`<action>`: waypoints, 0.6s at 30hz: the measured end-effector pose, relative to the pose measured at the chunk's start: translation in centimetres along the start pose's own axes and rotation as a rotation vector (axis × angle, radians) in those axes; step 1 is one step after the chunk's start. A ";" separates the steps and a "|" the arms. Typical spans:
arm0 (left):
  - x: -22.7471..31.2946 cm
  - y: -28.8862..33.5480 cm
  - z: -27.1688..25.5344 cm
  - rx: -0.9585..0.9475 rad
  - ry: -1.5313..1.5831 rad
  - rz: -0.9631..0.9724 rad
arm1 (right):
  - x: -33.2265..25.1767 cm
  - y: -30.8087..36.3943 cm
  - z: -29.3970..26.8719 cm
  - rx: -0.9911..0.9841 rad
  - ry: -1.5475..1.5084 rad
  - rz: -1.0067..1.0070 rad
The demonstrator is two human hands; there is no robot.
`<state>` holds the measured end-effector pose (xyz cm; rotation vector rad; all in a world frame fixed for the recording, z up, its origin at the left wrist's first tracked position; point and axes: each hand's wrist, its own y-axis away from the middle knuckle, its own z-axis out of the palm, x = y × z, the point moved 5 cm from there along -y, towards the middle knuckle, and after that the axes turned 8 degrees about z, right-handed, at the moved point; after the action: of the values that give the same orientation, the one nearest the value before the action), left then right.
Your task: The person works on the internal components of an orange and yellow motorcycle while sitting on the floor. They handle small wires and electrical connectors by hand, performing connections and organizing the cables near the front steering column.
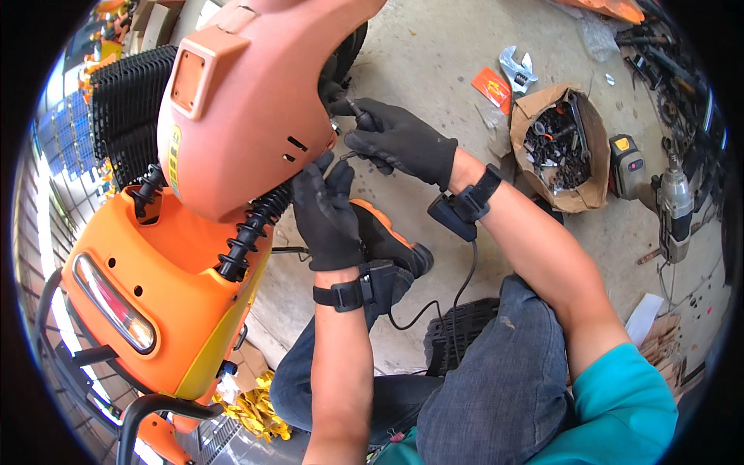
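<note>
From where I stand, reading the clock with noon straight ahead of the seated person, the right hand (404,142) in its black glove has its fingers curled around a dark, slim, cylindrical piece (363,116), held just beside the right-hand edge of a big, rounded, salmon-pink plastic shell (240,116). That shell sits at ten o'clock from both hands. The left hand (327,213), also black-gloved, has its fingers bent upward by the shell's lower edge; I cannot tell whether they pinch anything. A black coil-spring shock absorber (249,240) stands between eight and nine o'clock from it, and a bright orange plastic body panel (186,310) with a long clear-and-red lamp (115,304) lies at eight. From the right hand, a silver adjustable wrench (518,71) rests at two o'clock, and a brown paper bag (595,147) of dark hardware at three.
</note>
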<state>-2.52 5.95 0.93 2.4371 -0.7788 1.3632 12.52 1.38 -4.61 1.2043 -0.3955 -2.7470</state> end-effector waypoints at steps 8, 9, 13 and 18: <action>-0.3 -0.2 0.1 0.156 0.179 -0.078 | -1.1 -1.2 1.8 -0.043 0.058 -0.025; 0.0 -0.2 0.4 0.183 0.185 -0.051 | -1.2 -1.4 2.0 -0.022 0.078 -0.071; 1.6 0.3 0.8 0.102 -0.073 0.087 | -0.9 -2.1 1.9 0.023 0.149 -0.058; -3.1 4.6 0.5 0.251 0.499 -0.494 | 0.5 -1.4 0.6 0.060 0.166 -0.008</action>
<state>-6.01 2.95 -2.17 2.0887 0.1125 1.8053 11.71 2.71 -4.93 1.4385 -0.4588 -2.6331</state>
